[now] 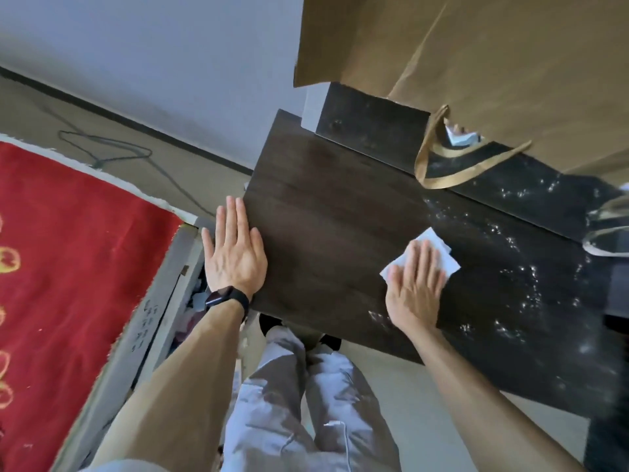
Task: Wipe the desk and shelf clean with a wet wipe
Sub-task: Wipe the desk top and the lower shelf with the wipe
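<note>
Desk point(326, 212): dark wood-grain top; left part looks clean, right part carries white specks and dust.
Red blanket point(68, 267): lies at far left, beside a grey frame, well apart from the desk.
Paper bag point(493, 56): brown, at upper right, its handles point(452, 172) drooping onto the raised dark ledge point(371, 127) behind the desk top.
Left hand point(235, 253): flat, fingers extended and together, palm pressed over the desk's left edge; black wristband point(227, 298) on the wrist. Holds nothing.
Right hand point(415, 287): flat, fingers spread, pressing down on the wipe. Hands well apart.
Wet wipe point(439, 250): white, folded, flat on the desk at the boundary between clean and speckled zones, partly under the right hand's fingers.
</note>
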A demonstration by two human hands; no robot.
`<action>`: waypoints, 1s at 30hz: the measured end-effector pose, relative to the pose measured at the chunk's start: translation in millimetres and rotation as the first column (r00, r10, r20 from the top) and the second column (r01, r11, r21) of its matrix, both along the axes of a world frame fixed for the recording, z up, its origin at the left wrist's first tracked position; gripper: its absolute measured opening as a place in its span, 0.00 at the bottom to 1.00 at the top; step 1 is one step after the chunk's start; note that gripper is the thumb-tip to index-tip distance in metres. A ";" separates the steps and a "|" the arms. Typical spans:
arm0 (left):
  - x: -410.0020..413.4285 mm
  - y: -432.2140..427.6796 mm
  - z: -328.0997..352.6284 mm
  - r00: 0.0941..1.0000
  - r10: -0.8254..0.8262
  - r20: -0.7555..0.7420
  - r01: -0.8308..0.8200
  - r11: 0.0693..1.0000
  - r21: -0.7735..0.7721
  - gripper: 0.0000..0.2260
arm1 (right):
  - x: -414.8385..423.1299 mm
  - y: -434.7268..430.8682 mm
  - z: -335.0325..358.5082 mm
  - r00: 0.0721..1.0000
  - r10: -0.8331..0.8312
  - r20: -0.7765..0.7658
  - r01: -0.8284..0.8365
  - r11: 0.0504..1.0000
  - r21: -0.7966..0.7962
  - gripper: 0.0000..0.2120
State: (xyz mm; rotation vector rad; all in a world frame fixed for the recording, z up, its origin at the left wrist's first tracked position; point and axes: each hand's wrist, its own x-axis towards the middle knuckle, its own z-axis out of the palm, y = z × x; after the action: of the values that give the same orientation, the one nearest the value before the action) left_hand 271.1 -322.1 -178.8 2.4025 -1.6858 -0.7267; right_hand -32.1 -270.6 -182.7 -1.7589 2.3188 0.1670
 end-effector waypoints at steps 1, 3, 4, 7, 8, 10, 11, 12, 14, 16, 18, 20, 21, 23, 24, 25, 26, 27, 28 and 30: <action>-1.0 0.2 0.0 1.000 0.002 -0.001 -0.002 1.000 -0.004 0.26 | -2.6 0.5 -0.5 0.995 -0.096 0.015 0.096 0.995 0.010 0.30; 1.0 -2.5 1.7 0.999 0.009 -0.050 -0.010 1.000 -0.021 0.26 | 22.6 -10.7 -1.6 0.987 -0.154 0.039 0.155 0.988 -0.021 0.31; 3.8 -2.9 2.1 0.996 0.000 -0.090 -0.003 0.999 -0.034 0.26 | 45.3 -17.6 -1.5 0.992 -0.105 0.066 0.108 0.994 -0.031 0.31; 22.7 -3.8 -3.0 0.929 0.002 -0.370 -0.017 0.999 -0.038 0.26 | 127.8 -30.6 -1.0 0.966 0.203 0.161 -0.193 0.978 -0.077 0.30; 31.5 -1.5 -4.5 0.875 0.047 -0.482 -0.059 0.998 -0.009 0.27 | 156.0 -31.4 -0.3 0.936 0.301 0.182 -0.287 0.953 -0.101 0.30; 43.0 7.5 -2.5 0.805 0.134 -0.579 -0.121 0.991 0.061 0.30 | 202.9 -24.9 -0.5 0.872 0.457 0.176 -0.443 0.889 -0.113 0.29; 44.7 14.0 -1.4 0.815 0.135 -0.563 -0.112 0.991 0.076 0.30 | 216.2 -17.1 -0.8 0.842 0.509 0.178 -0.499 0.861 -0.102 0.30; 43.1 19.9 -0.8 0.856 0.104 -0.507 -0.081 0.994 0.066 0.30 | 219.5 -7.4 -1.1 0.820 0.544 0.178 -0.537 0.839 -0.090 0.30; 29.8 28.8 -1.8 0.959 0.013 -0.285 -0.004 0.999 0.033 0.28 | 194.4 10.0 -1.2 0.817 0.543 0.194 -0.535 0.839 -0.099 0.29; 12.5 33.8 -2.2 0.995 -0.096 -0.040 0.097 0.995 0.019 0.27 | 144.9 32.2 2.8 0.862 0.466 0.200 -0.457 0.885 -0.092 0.28; -8.2 39.6 -2.7 0.957 -0.279 0.081 0.279 0.960 0.007 0.27 | 85.1 59.5 5.7 0.931 0.336 0.142 -0.334 0.942 -0.041 0.28; -36.0 45.9 -5.2 0.902 -0.423 0.082 0.425 0.905 0.001 0.27 | 27.7 83.9 8.7 0.976 0.197 0.089 -0.200 0.979 0.027 0.28; -50.7 48.7 -7.3 0.889 -0.451 0.082 0.453 0.891 -0.007 0.27 | 5.9 92.3 11.5 0.989 0.119 0.082 -0.125 0.990 0.067 0.28; -74.6 48.6 -8.8 0.903 -0.420 0.088 0.423 0.906 -0.014 0.27 | -15.8 99.5 12.0 0.999 -0.023 0.048 0.018 0.994 0.107 0.30; -80.9 47.4 -10.4 0.915 -0.394 0.089 0.397 0.918 -0.014 0.27 | -15.1 97.8 11.1 0.997 -0.070 0.038 0.066 0.992 0.106 0.31; -83.6 46.4 -12.3 0.920 -0.381 0.095 0.384 0.923 -0.016 0.27 | -7.4 93.6 10.9 0.994 -0.096 0.048 0.091 0.992 0.090 0.33; -83.9 46.3 -14.7 0.918 -0.383 0.105 0.387 0.922 -0.019 0.27 | 5.5 87.2 11.7 0.993 -0.087 0.075 0.083 0.995 0.060 0.33; -83.0 46.5 -16.1 0.914 -0.390 0.115 0.395 0.918 -0.022 0.27 | 21.5 80.1 12.1 0.992 -0.034 0.119 0.031 0.999 0.021 0.32; -81.8 46.9 -16.8 0.909 -0.397 0.125 0.403 0.915 -0.026 0.27 | 39.8 73.8 12.4 0.985 0.051 0.168 -0.049 0.999 -0.014 0.30; -81.2 47.9 -17.9 0.906 -0.400 0.140 0.408 0.913 -0.031 0.27 | 74.4 63.9 12.2 0.954 0.201 0.223 -0.197 0.980 -0.037 0.29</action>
State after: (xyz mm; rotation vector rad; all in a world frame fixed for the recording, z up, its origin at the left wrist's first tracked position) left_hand 189.9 -274.1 -196.7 2.1202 -2.2632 -0.5608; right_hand 42.2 -206.7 -170.6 -1.9077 1.9892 -0.0171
